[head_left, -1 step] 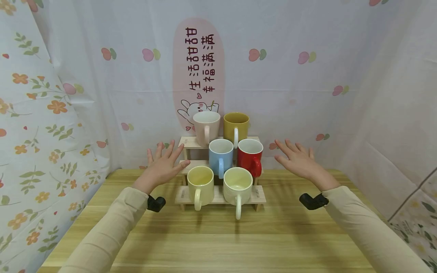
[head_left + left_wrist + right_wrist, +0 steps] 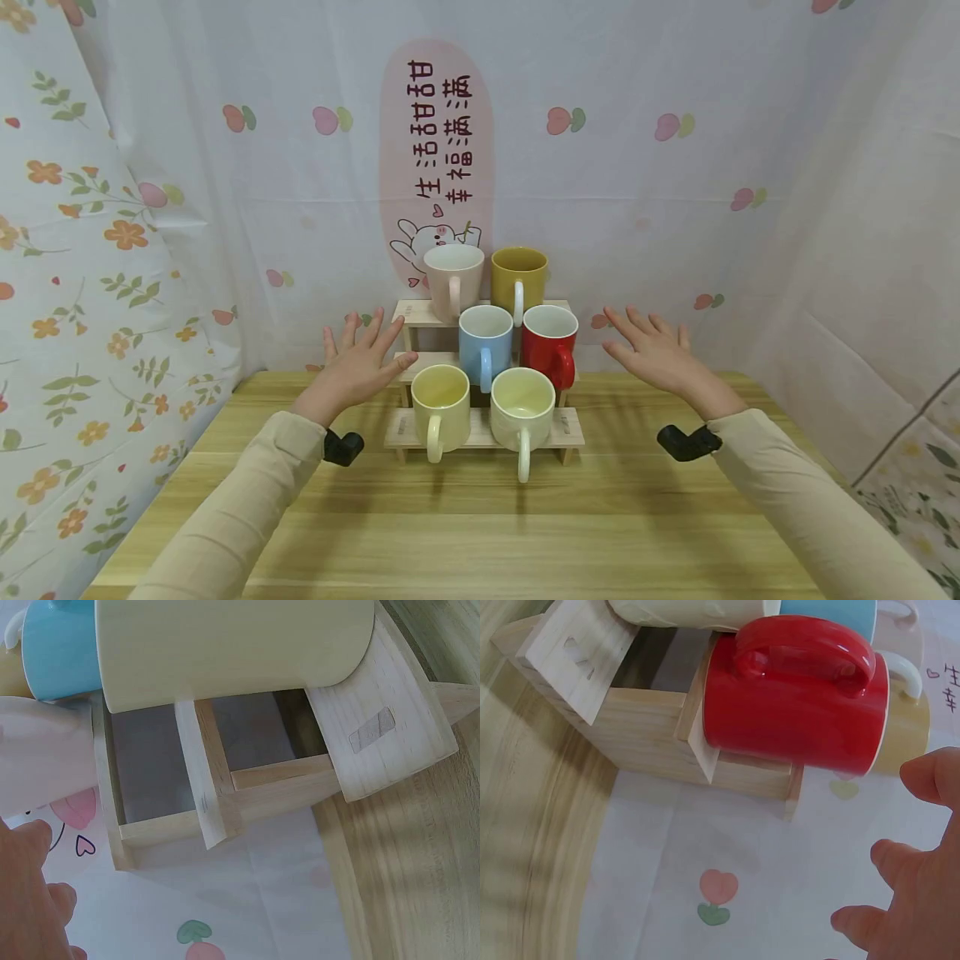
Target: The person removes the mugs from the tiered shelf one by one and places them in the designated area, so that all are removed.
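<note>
A wooden three-step rack (image 2: 431,364) carries several mugs, two to each step. On top stand a pale pink mug (image 2: 444,292) and a mustard mug (image 2: 534,287) with a white handle. The middle step bears a light blue mug (image 2: 474,346) and a red mug (image 2: 542,354); the lowest, a yellow mug (image 2: 452,421) and a cream mug (image 2: 510,427). My left hand (image 2: 356,367) hovers left of the rack with fingers spread, holding nothing. To the right, nearest the red mug, my right hand (image 2: 660,354) is likewise spread and touches no mug.
The rack stands on a wood-grain table (image 2: 480,550). Behind it hangs a white printed cloth (image 2: 600,183), and a flowered cloth (image 2: 82,333) covers the left side. Black devices sit at the left wrist (image 2: 342,448) and the right wrist (image 2: 686,443).
</note>
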Tool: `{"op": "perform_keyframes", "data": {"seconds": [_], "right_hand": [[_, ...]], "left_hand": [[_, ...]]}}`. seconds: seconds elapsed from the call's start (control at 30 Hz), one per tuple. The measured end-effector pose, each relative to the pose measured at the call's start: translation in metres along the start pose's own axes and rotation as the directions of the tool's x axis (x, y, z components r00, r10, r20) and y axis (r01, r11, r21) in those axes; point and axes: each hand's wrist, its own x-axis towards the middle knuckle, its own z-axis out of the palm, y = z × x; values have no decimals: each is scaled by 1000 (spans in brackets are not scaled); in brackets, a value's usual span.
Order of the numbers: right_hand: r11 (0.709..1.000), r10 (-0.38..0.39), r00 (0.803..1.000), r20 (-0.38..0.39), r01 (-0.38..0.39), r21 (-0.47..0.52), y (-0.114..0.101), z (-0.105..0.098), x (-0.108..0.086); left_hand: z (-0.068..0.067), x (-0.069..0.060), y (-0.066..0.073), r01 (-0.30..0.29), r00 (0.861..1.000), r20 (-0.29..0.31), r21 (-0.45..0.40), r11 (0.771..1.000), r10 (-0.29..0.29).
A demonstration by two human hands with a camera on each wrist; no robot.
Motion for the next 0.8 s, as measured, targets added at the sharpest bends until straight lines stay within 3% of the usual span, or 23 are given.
{"op": "perform_keyframes", "data": {"seconds": [0.33, 0.8], "right_hand": [[1000, 5, 999, -40, -5, 13, -6, -4, 4], [999, -19, 998, -55, 21, 35, -18, -8, 12]], "left_hand": [[2, -2, -4, -23, 1000, 7, -16, 1000, 23], [19, -2, -10, -17, 1000, 11, -1, 1000, 17]]}}
